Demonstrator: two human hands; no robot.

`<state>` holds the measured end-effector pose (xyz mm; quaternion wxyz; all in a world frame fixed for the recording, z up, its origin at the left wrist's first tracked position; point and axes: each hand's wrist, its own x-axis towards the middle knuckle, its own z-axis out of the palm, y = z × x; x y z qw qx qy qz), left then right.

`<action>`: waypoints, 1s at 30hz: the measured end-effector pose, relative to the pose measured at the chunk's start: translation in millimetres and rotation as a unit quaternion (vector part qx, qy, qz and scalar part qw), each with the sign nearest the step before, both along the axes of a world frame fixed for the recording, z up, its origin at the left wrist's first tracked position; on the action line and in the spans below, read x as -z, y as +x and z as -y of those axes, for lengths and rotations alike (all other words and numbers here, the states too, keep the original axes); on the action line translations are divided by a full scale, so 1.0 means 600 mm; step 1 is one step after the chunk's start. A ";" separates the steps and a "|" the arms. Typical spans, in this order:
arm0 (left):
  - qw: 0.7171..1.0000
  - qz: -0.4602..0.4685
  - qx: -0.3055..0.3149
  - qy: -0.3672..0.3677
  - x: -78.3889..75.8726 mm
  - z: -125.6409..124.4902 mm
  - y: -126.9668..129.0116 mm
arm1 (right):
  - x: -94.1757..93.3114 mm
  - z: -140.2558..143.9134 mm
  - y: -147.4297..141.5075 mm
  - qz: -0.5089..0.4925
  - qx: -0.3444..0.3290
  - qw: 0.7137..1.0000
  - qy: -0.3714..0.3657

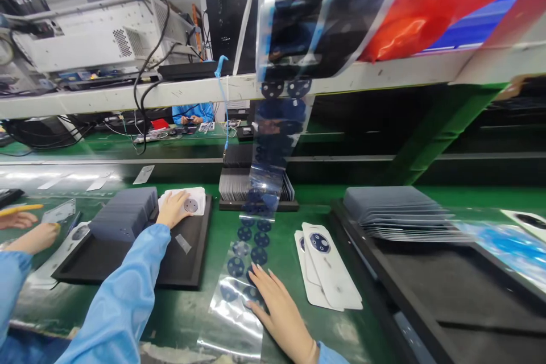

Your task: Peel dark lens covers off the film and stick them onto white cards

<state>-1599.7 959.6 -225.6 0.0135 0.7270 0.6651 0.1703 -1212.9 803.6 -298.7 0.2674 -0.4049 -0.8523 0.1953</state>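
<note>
My left hand [174, 209] lies with stretched fingers on a stack of white phone back covers [197, 192], beside the round camera area of the top one. That stack sits at the back of a black tray [187, 267], next to a row of upright grey panels [123, 213]. My right hand [284, 315] touches the edge of a clear film strip [234, 318] bearing dark round camera-lens stickers [259, 255]; its fingers and thumb are apart. To the right of this strip, a few white covers [330, 267] lie overlapped on the green bench, the top one carrying a dark round piece.
A co-worker's hands [36, 237] are at the far left, near a yellow pen-like tool [21, 209]. A black rack of thin panels [234, 185] stands behind the strip. At right, another black tray [426, 278] holds grey panels [396, 210]. A white shelf beam [191, 84] crosses above.
</note>
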 end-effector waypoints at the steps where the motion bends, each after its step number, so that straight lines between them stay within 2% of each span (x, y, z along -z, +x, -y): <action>1: 1.000 0.008 0.001 0.003 -0.001 0.002 0.001 | 0.002 -0.001 0.000 0.000 0.003 1.000 0.000; 7: 0.994 0.104 -0.041 0.011 -0.007 0.019 0.016 | -0.015 0.001 -0.005 0.007 0.013 1.000 -0.003; 10: 0.979 0.185 -0.077 0.022 -0.029 0.029 0.025 | -0.022 0.007 -0.010 0.005 0.016 1.000 -0.006; 14: 0.934 0.336 -0.109 0.049 -0.074 0.050 0.066 | -0.026 0.013 -0.014 -0.012 0.026 1.000 -0.011; 17: 0.873 0.480 -0.083 0.008 -0.081 0.086 0.142 | -0.027 0.016 -0.016 -0.029 0.041 0.998 -0.025; 21: 0.758 0.634 -0.028 -0.151 -0.041 0.153 0.266 | -0.031 0.022 -0.022 -0.054 0.044 0.996 -0.062; 23: 0.698 0.689 -0.030 -0.195 -0.014 0.177 0.311 | -0.040 0.025 -0.023 -0.076 0.041 0.992 -0.089; 25: 0.648 0.730 -0.041 -0.214 0.009 0.187 0.337 | -0.056 0.026 -0.017 -0.107 0.031 0.986 -0.127; 27: 0.614 0.756 -0.053 -0.218 0.029 0.187 0.348 | -0.079 0.021 -0.001 -0.149 -0.002 0.973 -0.179; 30: 0.597 0.772 -0.074 -0.206 0.052 0.180 0.352 | -0.116 0.000 0.035 -0.219 -0.074 0.935 -0.269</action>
